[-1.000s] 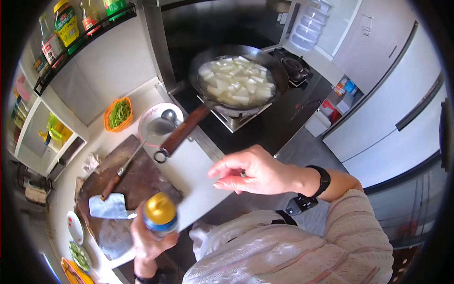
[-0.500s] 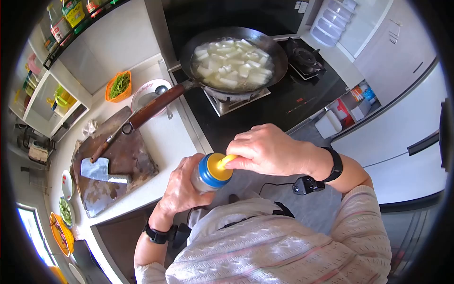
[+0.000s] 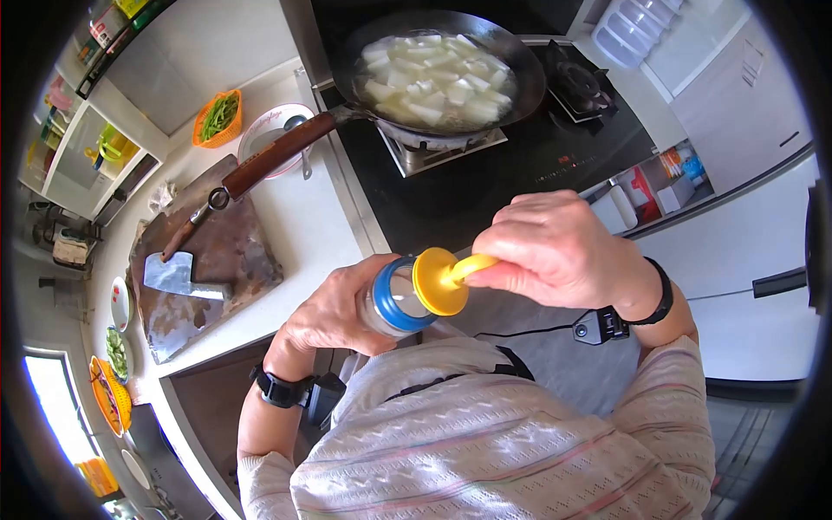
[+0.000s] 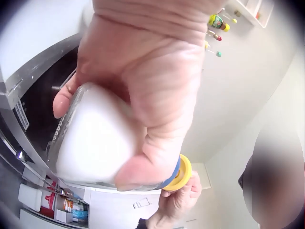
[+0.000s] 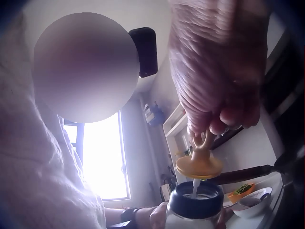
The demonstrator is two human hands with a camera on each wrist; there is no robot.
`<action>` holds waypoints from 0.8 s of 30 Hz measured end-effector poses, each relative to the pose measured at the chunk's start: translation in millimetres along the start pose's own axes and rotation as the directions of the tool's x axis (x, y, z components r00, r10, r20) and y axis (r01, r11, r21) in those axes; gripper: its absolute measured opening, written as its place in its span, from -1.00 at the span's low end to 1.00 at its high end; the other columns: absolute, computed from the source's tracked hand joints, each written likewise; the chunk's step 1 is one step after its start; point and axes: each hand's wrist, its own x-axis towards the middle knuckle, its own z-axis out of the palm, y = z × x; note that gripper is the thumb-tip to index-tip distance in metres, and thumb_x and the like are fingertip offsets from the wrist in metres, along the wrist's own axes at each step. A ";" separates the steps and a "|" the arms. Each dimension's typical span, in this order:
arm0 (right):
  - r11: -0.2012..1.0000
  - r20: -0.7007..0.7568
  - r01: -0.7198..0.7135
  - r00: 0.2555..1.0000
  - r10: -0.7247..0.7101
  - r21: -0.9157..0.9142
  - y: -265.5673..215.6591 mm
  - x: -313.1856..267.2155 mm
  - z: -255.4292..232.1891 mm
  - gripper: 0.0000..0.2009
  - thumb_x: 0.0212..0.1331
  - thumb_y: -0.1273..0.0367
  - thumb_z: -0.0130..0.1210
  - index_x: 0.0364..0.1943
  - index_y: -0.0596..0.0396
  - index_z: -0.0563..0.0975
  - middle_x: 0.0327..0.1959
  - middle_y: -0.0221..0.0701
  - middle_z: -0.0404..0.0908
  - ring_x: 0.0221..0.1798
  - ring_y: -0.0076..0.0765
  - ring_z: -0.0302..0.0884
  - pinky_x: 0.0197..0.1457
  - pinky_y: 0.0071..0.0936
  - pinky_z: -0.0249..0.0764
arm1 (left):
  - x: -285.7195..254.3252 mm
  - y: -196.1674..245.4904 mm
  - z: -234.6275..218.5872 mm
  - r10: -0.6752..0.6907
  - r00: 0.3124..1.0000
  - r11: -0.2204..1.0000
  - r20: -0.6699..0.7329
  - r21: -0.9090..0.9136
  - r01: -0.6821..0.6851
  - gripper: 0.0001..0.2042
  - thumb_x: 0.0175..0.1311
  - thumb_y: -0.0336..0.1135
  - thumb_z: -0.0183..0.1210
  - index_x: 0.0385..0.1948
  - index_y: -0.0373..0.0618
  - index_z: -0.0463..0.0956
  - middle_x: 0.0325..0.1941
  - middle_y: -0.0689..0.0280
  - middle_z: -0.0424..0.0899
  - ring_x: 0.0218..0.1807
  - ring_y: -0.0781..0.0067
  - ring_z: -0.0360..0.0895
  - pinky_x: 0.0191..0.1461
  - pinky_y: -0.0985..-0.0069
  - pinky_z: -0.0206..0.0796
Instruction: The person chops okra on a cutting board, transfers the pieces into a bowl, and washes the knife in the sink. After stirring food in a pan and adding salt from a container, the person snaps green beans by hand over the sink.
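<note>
My left hand [image 3: 334, 303] grips a clear jar [image 4: 97, 138] of white contents, tilted before my waist. A blue collar [image 3: 400, 295] rings its mouth. My right hand [image 3: 555, 251] pinches the loop handle of the yellow lid [image 3: 438, 282], held just off the jar's mouth. In the right wrist view a thin pale stem [image 5: 195, 187] runs down from the lid into the opening; its lower end is hidden inside the jar. Fingers and thumb of the left hand wrap the jar's sides in the left wrist view.
A wok [image 3: 530, 87] of pale chunks in liquid sits on the stove, its wooden handle [image 3: 282, 156] over the counter. A cleaver [image 3: 169, 273] lies on the cutting board [image 3: 247, 238]. Behind are a white bowl [image 3: 251, 143] with a ladle and an orange basket [image 3: 204, 132] of greens.
The left hand has brought the jar up from beside the cutting board. My right hand took the lid's handle and has pulled the lid off the collar, towards the right.
</note>
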 end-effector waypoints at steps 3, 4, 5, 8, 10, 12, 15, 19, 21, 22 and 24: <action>1.000 -0.048 -0.018 0.999 0.017 -0.021 4.6 -6.7 -4.9 -0.81 -0.05 0.36 0.26 -0.49 0.12 0.47 -0.64 -0.41 0.43 -0.62 -0.31 0.40 -0.56 -0.46 0.31 | -2.1 -2.3 1.7 0.042 0.997 0.998 -0.062 0.055 -0.038 -0.20 -0.48 -0.28 0.41 0.05 -0.25 0.34 -0.06 0.17 0.55 -0.01 0.26 0.50 0.15 0.42 0.27; 0.999 -0.079 -0.019 0.997 0.016 -0.043 4.8 -8.1 -6.8 -0.80 -0.11 0.36 0.31 -0.47 0.13 0.51 -0.66 -0.43 0.44 -0.64 -0.38 0.38 -0.58 -0.52 0.29 | -2.4 -2.6 2.1 0.058 0.991 0.995 -0.117 0.093 -0.047 -0.21 -0.48 -0.28 0.41 0.04 -0.23 0.35 -0.08 0.16 0.54 -0.01 0.23 0.50 0.14 0.41 0.28; 0.998 -0.095 -0.064 0.994 0.063 -0.011 1.2 -8.7 -9.8 -0.81 -0.03 0.33 0.24 -0.49 0.09 0.47 -0.62 -0.41 0.44 -0.61 -0.29 0.40 -0.56 -0.43 0.31 | -2.8 -2.7 2.5 0.076 0.982 0.990 -0.171 0.132 -0.054 -0.22 -0.48 -0.29 0.41 0.02 -0.20 0.35 -0.09 0.16 0.54 -0.02 0.19 0.50 0.14 0.40 0.28; 0.991 -0.144 -0.078 0.988 0.062 -0.107 -3.4 -11.9 -16.4 -0.80 -0.06 0.34 0.27 -0.51 0.09 0.47 -0.63 -0.42 0.43 -0.62 -0.33 0.38 -0.57 -0.45 0.28 | -4.5 4.4 2.0 0.153 0.947 0.955 -0.281 0.288 -0.069 -0.26 -0.50 -0.32 0.39 -0.02 -0.16 0.37 -0.11 0.15 0.53 -0.02 0.13 0.48 0.11 0.36 0.30; 0.989 -0.180 -0.063 0.983 0.039 -0.131 -12.4 -14.8 -21.9 -0.80 -0.08 0.35 0.28 -0.51 0.09 0.46 -0.64 -0.43 0.41 -0.63 -0.35 0.37 -0.57 -0.46 0.27 | -7.5 17.6 -0.2 0.219 0.918 0.911 -0.331 0.405 -0.072 -0.29 -0.51 -0.36 0.37 -0.05 -0.14 0.38 -0.10 0.14 0.51 -0.02 0.09 0.47 0.09 0.33 0.31; 0.987 -0.214 -0.041 0.977 0.007 -0.154 -12.3 -14.9 -22.1 -0.79 -0.10 0.35 0.29 -0.51 0.10 0.46 -0.65 -0.44 0.39 -0.64 -0.37 0.35 -0.57 -0.47 0.26 | -12.1 32.8 -2.8 0.373 0.837 0.827 -0.400 0.552 -0.105 -0.32 -0.53 -0.41 0.33 -0.09 -0.13 0.38 -0.09 0.15 0.49 0.00 0.05 0.43 0.06 0.29 0.31; 0.981 -0.255 -0.022 0.967 -0.027 -0.190 -1.1 -14.7 -9.7 -0.78 -0.11 0.38 0.30 -0.52 0.10 0.44 -0.67 -0.45 0.34 -0.62 -0.38 0.34 -0.51 -0.49 0.27 | -4.0 22.4 -9.1 0.429 0.792 0.751 -0.434 0.658 -0.047 -0.32 -0.52 -0.46 0.31 -0.08 -0.11 0.35 -0.10 0.15 0.48 0.01 0.03 0.41 0.06 0.27 0.31; 0.985 -0.291 -0.010 0.956 -0.042 -0.173 3.9 -13.1 -0.7 -0.80 -0.07 0.39 0.27 -0.53 0.08 0.42 -0.65 -0.45 0.36 -0.60 -0.38 0.36 -0.49 -0.47 0.28 | -0.6 19.2 -8.9 0.412 0.794 0.748 -0.448 0.663 -0.014 -0.30 -0.52 -0.48 0.30 -0.06 -0.10 0.33 -0.10 0.14 0.48 0.02 0.01 0.39 0.07 0.25 0.31; 0.982 -0.291 -0.010 0.956 -0.046 -0.186 10.8 -12.5 8.8 -0.80 -0.06 0.38 0.26 -0.53 0.07 0.42 -0.65 -0.46 0.36 -0.59 -0.38 0.37 -0.48 -0.47 0.29 | 2.6 18.4 -8.3 0.402 0.793 0.759 -0.458 0.651 -0.009 -0.30 -0.52 -0.48 0.30 -0.06 -0.10 0.33 -0.10 0.14 0.47 0.02 0.01 0.39 0.07 0.25 0.31; 0.980 -0.290 -0.013 0.956 -0.045 -0.197 13.5 -13.0 12.8 -0.80 -0.04 0.37 0.25 -0.54 0.07 0.42 -0.65 -0.46 0.37 -0.58 -0.38 0.38 -0.47 -0.47 0.29 | 4.0 18.5 -6.6 0.392 0.791 0.765 -0.469 0.644 0.003 -0.29 -0.53 -0.49 0.30 -0.05 -0.09 0.33 -0.10 0.13 0.47 0.02 0.01 0.39 0.07 0.25 0.31; 0.982 -0.266 -0.019 0.964 -0.032 -0.187 17.1 -13.8 16.4 -0.80 0.00 0.35 0.22 -0.52 0.08 0.41 -0.65 -0.44 0.40 -0.59 -0.35 0.41 -0.50 -0.45 0.30 | 6.7 18.4 -3.8 0.381 0.788 0.771 -0.483 0.637 0.017 -0.29 -0.53 -0.49 0.29 -0.05 -0.08 0.33 -0.10 0.13 0.47 0.02 0.01 0.39 0.07 0.25 0.31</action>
